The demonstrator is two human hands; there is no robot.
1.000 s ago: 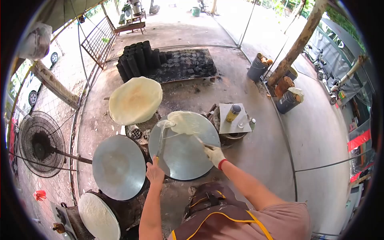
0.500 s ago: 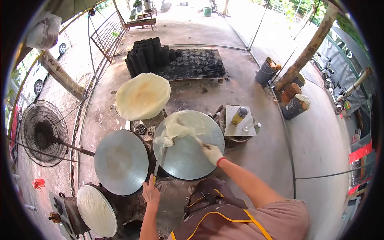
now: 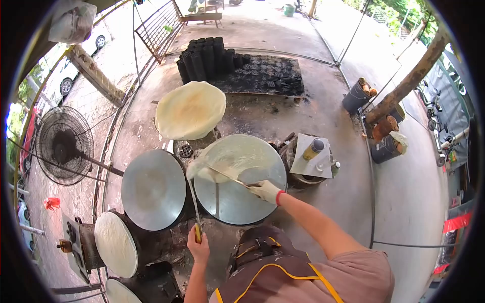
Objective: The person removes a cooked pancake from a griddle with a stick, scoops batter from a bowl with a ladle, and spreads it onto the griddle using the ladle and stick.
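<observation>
Concrete yard — round steel griddle [image 3: 237, 202], thin batter [image 3: 222, 164]

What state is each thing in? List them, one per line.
Thin pale flatbread: partly lifted off the round metal griddle.
Left round metal griddle: bare.
Large yellowish flatbread: lying flat on the far griddle.
Left hand: gripping a long thin spatula.
Gloved right hand: gripping a thin stick.

Left hand [image 3: 198, 246] grips a long spatula [image 3: 194, 202]; gloved right hand [image 3: 266, 191] holds a stick [image 3: 226, 176]. Both tools lift a thin crepe [image 3: 214, 169] off the round griddle [image 3: 242, 202]. Empty griddle [image 3: 153, 189] just beside.
</observation>
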